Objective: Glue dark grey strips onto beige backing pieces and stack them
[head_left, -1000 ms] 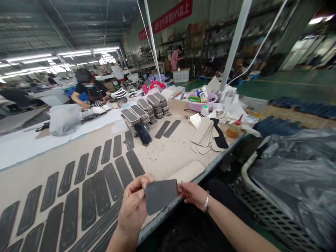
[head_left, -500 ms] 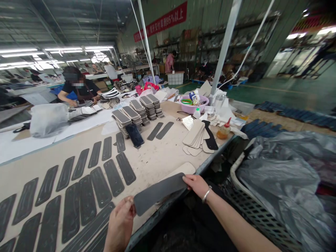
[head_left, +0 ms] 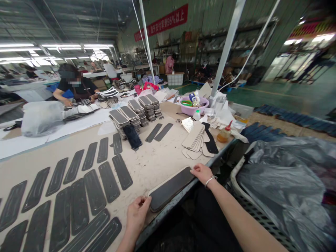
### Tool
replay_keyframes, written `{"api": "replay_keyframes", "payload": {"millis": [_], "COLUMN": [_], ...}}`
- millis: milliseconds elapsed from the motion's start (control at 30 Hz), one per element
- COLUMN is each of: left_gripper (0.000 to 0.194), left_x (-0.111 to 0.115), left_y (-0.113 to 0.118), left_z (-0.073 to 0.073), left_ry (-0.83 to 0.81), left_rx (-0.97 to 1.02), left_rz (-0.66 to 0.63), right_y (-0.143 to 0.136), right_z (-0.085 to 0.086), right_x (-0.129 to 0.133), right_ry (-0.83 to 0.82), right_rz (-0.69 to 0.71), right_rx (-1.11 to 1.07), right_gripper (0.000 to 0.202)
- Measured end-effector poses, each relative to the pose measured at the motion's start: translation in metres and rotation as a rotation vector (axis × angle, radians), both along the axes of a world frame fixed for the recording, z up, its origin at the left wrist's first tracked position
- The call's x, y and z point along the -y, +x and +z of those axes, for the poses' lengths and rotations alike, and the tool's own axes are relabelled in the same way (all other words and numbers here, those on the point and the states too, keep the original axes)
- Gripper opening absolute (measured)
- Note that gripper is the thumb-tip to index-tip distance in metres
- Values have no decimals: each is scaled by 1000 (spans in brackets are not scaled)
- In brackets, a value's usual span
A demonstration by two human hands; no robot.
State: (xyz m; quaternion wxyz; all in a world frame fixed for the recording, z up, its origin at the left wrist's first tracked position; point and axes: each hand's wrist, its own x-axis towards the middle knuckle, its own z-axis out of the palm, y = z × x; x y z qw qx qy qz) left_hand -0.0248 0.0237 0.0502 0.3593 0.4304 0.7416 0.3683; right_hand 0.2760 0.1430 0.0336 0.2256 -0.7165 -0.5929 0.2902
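Note:
A long dark grey strip with rounded corners (head_left: 172, 187) lies over a beige piece of the same shape (head_left: 168, 178), whose rim shows along its far side, by the table's front edge. My left hand (head_left: 138, 212) pinches the strip's near left end between thumb and fingers. At the opposite end, my right hand (head_left: 203, 174), with a bracelet on the wrist, grips the far right corner. Several more dark strips with glossy streaks (head_left: 110, 180) lie in rows on the table to the left. A fan of beige pieces (head_left: 194, 138) rests beyond my right hand.
Stacks of strips (head_left: 128, 115) stand mid-table, with a phone (head_left: 132, 135) leaning against them. A purple basin (head_left: 193, 107) and an amber glue bottle (head_left: 224, 132) are farther right. A plastic-lined basket (head_left: 243, 157) stands beside the table. A co-worker (head_left: 76, 87) sits across.
The dark strip, held up and slanted before, has come down flat over the beige piece. Both hands moved with it, the left one to the right and the right one slightly away from me.

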Motion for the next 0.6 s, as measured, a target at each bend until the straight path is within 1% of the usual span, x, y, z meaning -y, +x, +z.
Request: {"api": "replay_keyframes", "payload": {"millis": [100, 167, 300, 400, 500, 600], "left_gripper": [35, 35, 35, 35, 31, 26], "left_x": [-1, -1, -1, -1, 0, 1], "left_y": [-4, -5, -6, -6, -6, -4], "left_z": [-13, -19, -25, -27, -24, -20], "left_ry": [-32, -51, -99, -115, -53, 110], "left_rx": [-137, -185, -198, -199, -285, -408], "left_rz": [-51, -82, -135, -149, -137, -144], "right_y": [0, 0, -1, -2, -1, 1], "right_z": [-3, -3, -1, -1, -3, -8], "right_x": [2, 3, 1, 0, 1, 2], "right_ry": [-25, -44, -66, -73, -50, -17], "right_rz": [-10, -19, -3, 19, 55, 78], "right_rx": [40, 64, 103, 148, 185, 219], "right_gripper": [19, 21, 22, 24, 27, 30]}}
